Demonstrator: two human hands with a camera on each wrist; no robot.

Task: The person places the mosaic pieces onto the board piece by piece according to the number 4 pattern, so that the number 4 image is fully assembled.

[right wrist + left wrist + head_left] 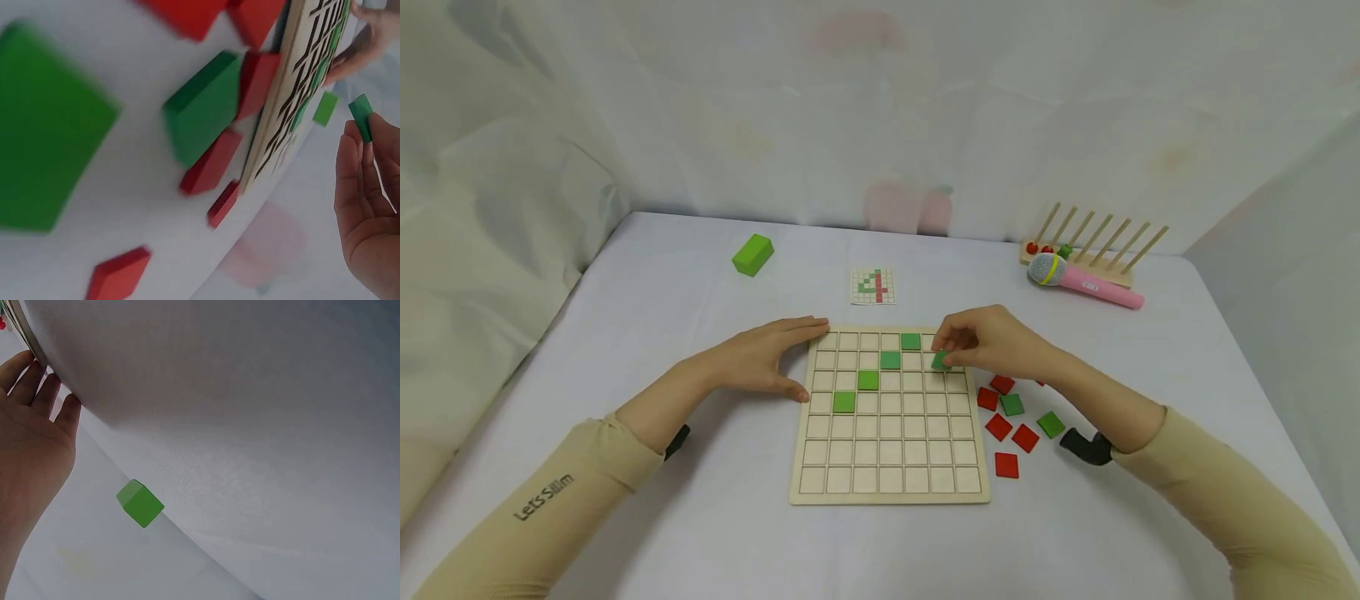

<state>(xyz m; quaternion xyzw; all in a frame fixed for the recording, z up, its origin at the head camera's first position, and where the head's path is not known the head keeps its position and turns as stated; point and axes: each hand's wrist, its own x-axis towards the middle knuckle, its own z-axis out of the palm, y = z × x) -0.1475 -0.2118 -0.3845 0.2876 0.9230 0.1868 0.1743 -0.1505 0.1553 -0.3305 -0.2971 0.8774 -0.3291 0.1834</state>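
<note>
A square wooden grid board lies on the table, with several green tiles set in its cells along a diagonal. My left hand rests at the board's upper left edge, fingers extended and thumb spread along the side. Between thumb and fingers, my right hand pinches a dark green tile over the board's upper right cells. In the right wrist view this tile is tilted and held above the board. Red tiles and a few green ones lie loose to the right of the board.
Behind the board lies a small pattern card with green and red squares. A green block stands at the back left. At the back right, a pink toy microphone lies before a wooden peg rack.
</note>
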